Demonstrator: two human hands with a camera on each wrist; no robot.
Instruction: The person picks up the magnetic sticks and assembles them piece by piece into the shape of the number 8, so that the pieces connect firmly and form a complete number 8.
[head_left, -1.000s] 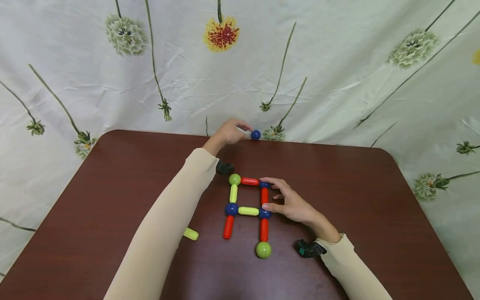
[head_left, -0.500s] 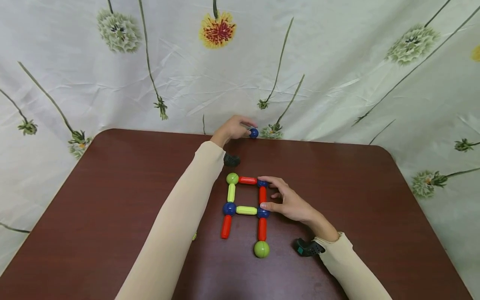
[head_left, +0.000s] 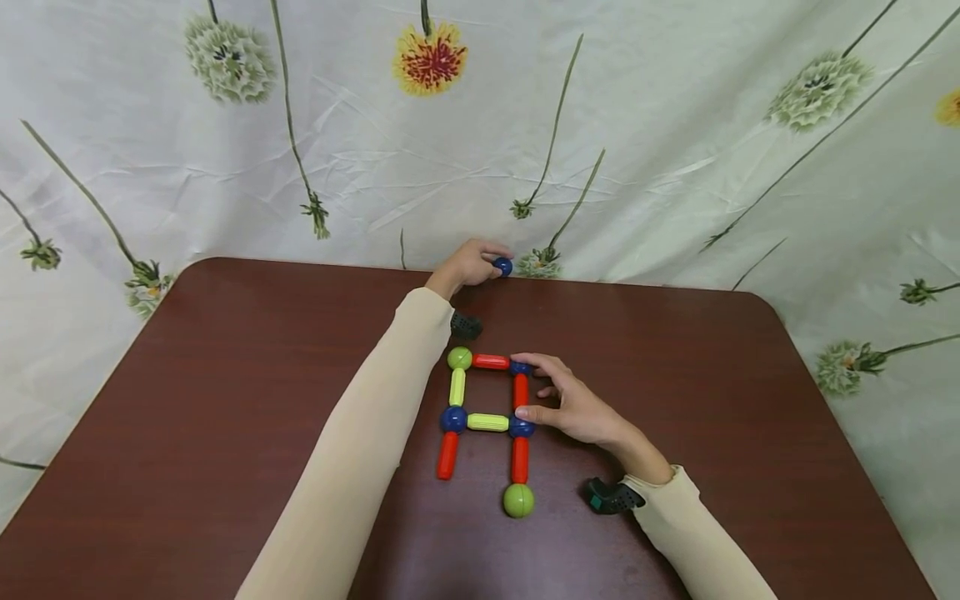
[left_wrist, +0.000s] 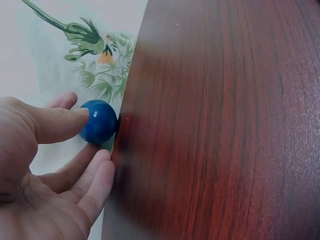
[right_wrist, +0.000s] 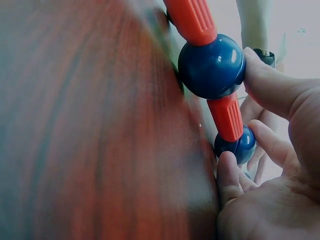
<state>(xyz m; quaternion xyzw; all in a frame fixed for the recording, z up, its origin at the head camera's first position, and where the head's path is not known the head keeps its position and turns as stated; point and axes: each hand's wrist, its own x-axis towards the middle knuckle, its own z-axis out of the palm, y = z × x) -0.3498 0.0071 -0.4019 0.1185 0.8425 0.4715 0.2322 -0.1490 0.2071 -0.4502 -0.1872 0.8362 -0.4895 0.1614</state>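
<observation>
At the table's far edge my left hand [head_left: 467, 263] has its thumb and fingers around a loose blue ball [head_left: 502, 267]. In the left wrist view the thumb tip presses that blue ball [left_wrist: 99, 122] from one side, fingers behind and below it. A ball-and-rod figure lies mid-table: a square of red and yellow-green rods with two red legs, one ending in a green ball [head_left: 518, 501]. My right hand [head_left: 588, 412] grips its right side, thumb on the near blue ball [right_wrist: 212, 66], fingers at the far blue ball [right_wrist: 242, 145]. A red rod [right_wrist: 226, 117] joins these two.
The dark wooden table [head_left: 262, 358] ends at a flower-printed cloth [head_left: 337, 158] hanging behind its far edge. My left sleeve [head_left: 352, 450] crosses the table just left of the figure. Dark wrist cameras sit at both cuffs.
My left hand has closed in on the blue ball, its thumb and fingers now around it. A yellow-green rod at the left is now hidden behind the left sleeve. The right hand keeps its place.
</observation>
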